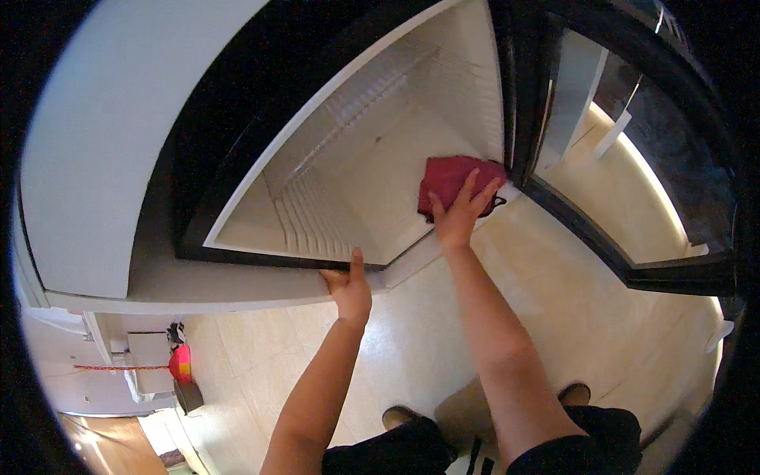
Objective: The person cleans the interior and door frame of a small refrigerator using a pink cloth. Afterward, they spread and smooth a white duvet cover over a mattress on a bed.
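Observation:
A display refrigerator with a white ribbed interior [380, 139] stands before me, its black-framed glass door [629, 178] swung out at the right. Spread over a dark red cloth [451, 178], my right hand [460, 217] presses it on the cabinet's inner floor near the hinge-side corner. The cloth has a black edge and a small black loop. My left hand [350, 291] grips the cabinet's black front edge at the lower left, thumb on the inner side and fingers partly hidden beneath it.
Pale tiled floor [267, 362] lies below the cabinet, with my shoes on it. At the far left are a red and yellow broom [181, 363], a dark dustpan-like object [189, 396] and a white box-shaped unit [148, 356]. The open door reaches out at the right.

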The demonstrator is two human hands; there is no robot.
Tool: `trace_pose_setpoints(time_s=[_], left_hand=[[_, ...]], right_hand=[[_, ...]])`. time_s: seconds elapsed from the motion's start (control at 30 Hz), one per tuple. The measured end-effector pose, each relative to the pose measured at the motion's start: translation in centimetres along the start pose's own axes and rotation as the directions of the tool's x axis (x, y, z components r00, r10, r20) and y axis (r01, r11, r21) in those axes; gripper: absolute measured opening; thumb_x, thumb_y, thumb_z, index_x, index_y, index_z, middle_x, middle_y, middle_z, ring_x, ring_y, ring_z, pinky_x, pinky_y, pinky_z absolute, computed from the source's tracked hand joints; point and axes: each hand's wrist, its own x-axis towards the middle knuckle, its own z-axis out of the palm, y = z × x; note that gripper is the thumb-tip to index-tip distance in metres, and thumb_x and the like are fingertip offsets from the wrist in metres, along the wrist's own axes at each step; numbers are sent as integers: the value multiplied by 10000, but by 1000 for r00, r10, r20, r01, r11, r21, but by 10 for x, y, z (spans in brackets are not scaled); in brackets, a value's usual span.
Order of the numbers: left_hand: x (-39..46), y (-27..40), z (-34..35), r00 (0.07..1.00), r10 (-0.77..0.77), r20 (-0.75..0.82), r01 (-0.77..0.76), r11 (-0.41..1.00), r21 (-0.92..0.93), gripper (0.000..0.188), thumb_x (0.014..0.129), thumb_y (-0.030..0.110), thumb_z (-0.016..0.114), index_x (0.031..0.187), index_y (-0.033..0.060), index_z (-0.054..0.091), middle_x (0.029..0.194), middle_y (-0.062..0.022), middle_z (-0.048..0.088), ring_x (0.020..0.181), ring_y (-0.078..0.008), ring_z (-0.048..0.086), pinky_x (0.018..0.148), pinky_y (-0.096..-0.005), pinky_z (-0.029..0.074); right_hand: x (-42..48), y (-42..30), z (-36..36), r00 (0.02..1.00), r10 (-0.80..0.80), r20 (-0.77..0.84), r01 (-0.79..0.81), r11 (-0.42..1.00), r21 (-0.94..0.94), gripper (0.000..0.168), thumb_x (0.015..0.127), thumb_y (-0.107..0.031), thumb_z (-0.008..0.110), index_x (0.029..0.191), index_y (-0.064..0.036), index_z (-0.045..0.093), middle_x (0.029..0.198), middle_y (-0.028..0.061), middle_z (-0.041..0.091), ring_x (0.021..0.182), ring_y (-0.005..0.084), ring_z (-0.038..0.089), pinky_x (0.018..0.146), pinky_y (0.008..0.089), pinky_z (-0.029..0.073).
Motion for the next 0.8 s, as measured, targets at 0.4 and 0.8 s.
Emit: trace_pose_setpoints(time_s=[0.4, 0.8], left_hand=[[-5, -3, 1, 999, 6, -43, -6, 1000, -21, 654, 837, 182, 629, 1288, -40, 211, 1300, -194, 340, 1179, -262, 363, 999, -325, 271], [-5, 1, 5, 996, 75, -48, -79, 993, -86, 631, 832, 144, 617, 1283, -44, 219, 1283, -201, 357, 1171, -267, 372, 991, -331, 285]], right_hand=[[-43, -21, 28, 981, 185, -62, -171, 968, 182, 868, 780, -147, 661, 1411, -27, 78, 1417, 316, -7, 1325, 440, 45, 1077, 444, 107], [-142, -50, 35, 944, 244, 222, -317, 856, 408, 729, 832, -19, 493, 1418, -45, 60, 1433, 278, -56, 1331, 429, 48, 1082, 427, 119]])
